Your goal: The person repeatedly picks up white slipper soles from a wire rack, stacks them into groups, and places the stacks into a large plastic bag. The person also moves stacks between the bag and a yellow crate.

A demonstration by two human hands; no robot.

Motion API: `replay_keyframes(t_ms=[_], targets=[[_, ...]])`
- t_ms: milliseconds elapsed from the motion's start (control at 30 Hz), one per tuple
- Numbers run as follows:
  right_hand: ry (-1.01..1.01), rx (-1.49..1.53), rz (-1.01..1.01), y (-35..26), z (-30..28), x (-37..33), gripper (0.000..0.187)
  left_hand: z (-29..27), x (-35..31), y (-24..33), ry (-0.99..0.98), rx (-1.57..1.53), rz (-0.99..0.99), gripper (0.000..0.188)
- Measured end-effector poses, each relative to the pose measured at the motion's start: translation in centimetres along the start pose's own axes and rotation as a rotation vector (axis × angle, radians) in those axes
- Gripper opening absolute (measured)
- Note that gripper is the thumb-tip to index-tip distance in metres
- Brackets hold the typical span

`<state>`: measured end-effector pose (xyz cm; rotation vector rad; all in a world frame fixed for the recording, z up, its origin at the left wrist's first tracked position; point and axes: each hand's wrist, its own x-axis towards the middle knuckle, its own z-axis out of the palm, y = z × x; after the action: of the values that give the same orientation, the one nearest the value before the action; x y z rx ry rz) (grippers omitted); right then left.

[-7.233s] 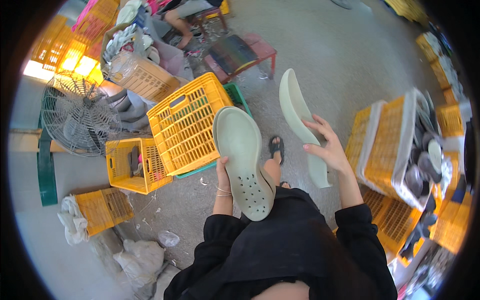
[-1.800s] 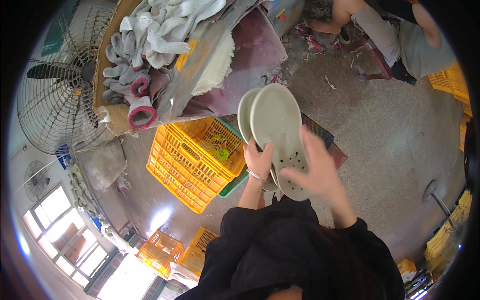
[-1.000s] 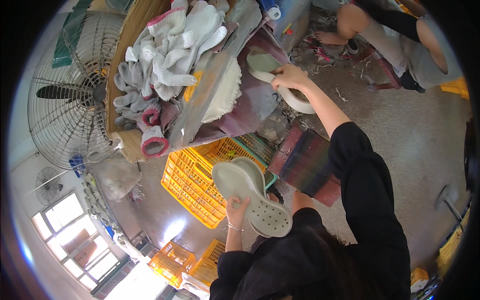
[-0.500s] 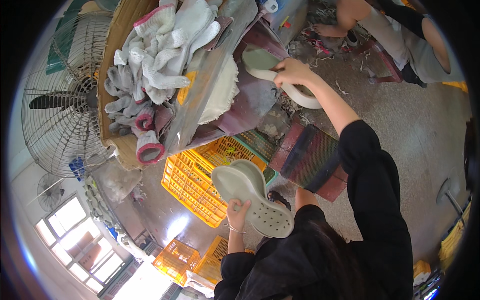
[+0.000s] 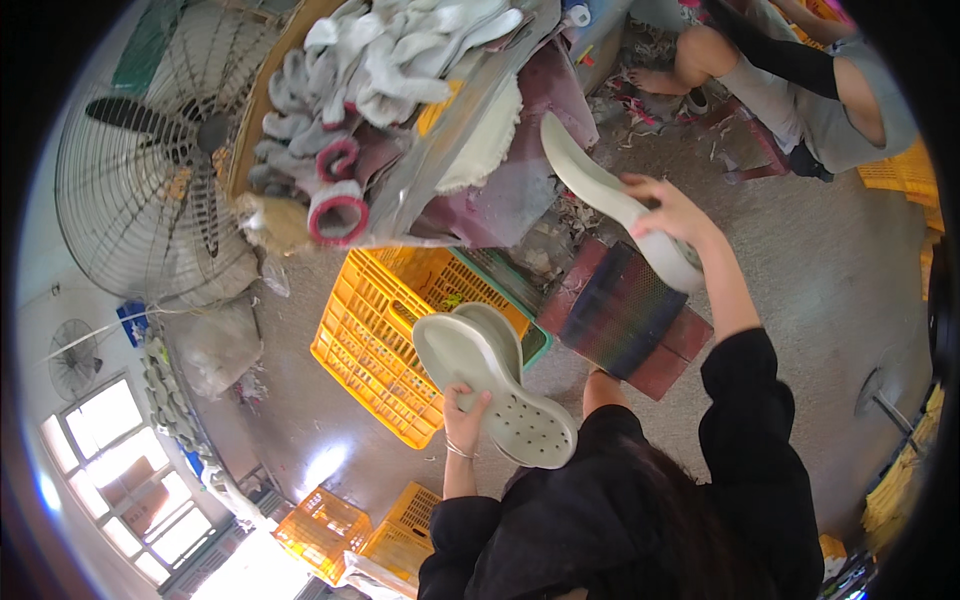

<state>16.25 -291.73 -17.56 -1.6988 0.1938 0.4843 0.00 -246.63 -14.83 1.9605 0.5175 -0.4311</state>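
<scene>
My left hand (image 5: 463,418) is closed on a pale grey-green shoe sole (image 5: 455,350) with rows of small holes at its lower end. A second sole (image 5: 500,335) lies close behind it, apparently in the same grip. Farther up and to the right, my right hand (image 5: 668,212) grips another pale sole (image 5: 590,180) by its middle, side-on. Below the left-hand soles stands a yellow plastic crate (image 5: 375,350). A red stool (image 5: 685,350) with a dark mesh mat (image 5: 620,310) on it is under the right-hand sole.
Knitted gloves (image 5: 400,60) fill a cardboard box at the upper left, beside a large fan (image 5: 160,150). Another person's leg (image 5: 710,55) shows at the upper right. More yellow crates (image 5: 320,530) stand at the lower left. Scraps litter the floor (image 5: 800,270) near the stool.
My right hand has brought its sole down and to the right, away from the bench, and turned it edge-on. The soles in my left hand have shifted slightly leftward and up.
</scene>
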Motion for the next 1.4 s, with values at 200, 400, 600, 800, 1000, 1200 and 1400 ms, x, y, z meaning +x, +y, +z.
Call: replay_keyframes(t_ms=[200,400,600,800,1000,1200,1400], targets=[[-0.043,-0.064,-0.033,-6.1,13.3,-10.6,0.059,-4.1,-1.6,-1.7,0.122,0.115,0.274,0.047],[-0.213,-0.606,-0.465,-11.5,41.0,-19.4,0.067,-15.5,-8.2,-7.6,0.344,0.014,0.102,0.046],[-0.705,0.183,-0.080,-11.5,64.6,-22.6,0.090,-33.7,-19.2,-20.8,0.446,-0.111,0.082,0.065],[-0.877,0.032,0.784,-8.2,81.2,-24.2,0.044,-42.8,-28.8,-32.9,0.385,-0.926,-0.079,0.110],[-1.206,-0.273,0.626,-10.0,98.7,-21.6,0.048,-51.4,-25.7,-44.7,0.537,-1.135,-0.377,0.054],[-1.479,-0.261,0.279,-17.1,120.2,-15.0,0.044,-69.3,-16.3,-51.9,0.878,-1.060,0.066,0.054],[-1.683,-0.689,-0.287,-27.6,146.3,-14.7,0.046,-92.0,-15.9,-60.0,0.671,-1.350,0.266,0.103]])
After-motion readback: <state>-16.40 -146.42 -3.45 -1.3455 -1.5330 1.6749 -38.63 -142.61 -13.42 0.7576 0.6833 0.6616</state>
